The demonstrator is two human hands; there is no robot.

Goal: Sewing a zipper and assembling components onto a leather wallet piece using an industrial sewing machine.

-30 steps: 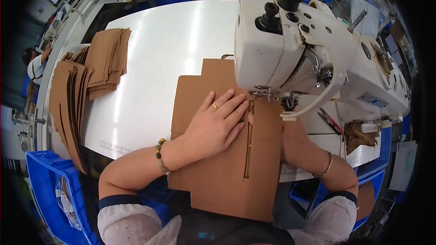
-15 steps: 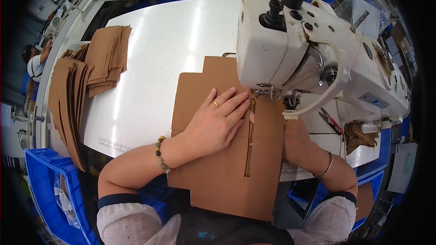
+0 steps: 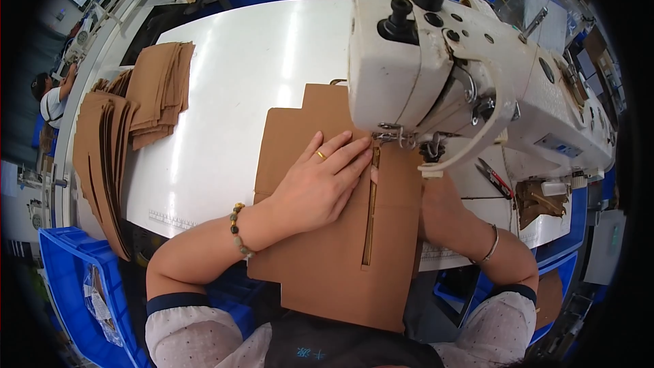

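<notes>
A flat brown panel (image 3: pixel 327 245), leather-like with notched corners, lies over the table's front edge and reaches under the sewing machine's head (image 3: pixel 409 75). A long narrow slot (image 3: pixel 369 225) with a brassy strip inside runs down it. My left hand (image 3: pixel 320 177) rests flat on the panel, fingers stretched out together, their tips beside the slot's far end and close to the presser foot (image 3: pixel 392 138). My right hand (image 3: pixel 439 201) reaches under the panel's right side. Its fingers are mostly hidden, though a bit of skin shows through the slot.
Stacks of brown pieces (image 3: pixel 102 157) lie at the left of the white table (image 3: pixel 252 54). Red-handled snips (image 3: pixel 495 178) and a brown scrap (image 3: pixel 541 201) lie right of the machine. Blue bins (image 3: pixel 68 245) stand at the sides. A person (image 3: pixel 53 99) sits far left.
The panel has shifted very slightly left in the picture, along with the machine, as the view moved a little. Both hands keep nearly the same place at the panel.
</notes>
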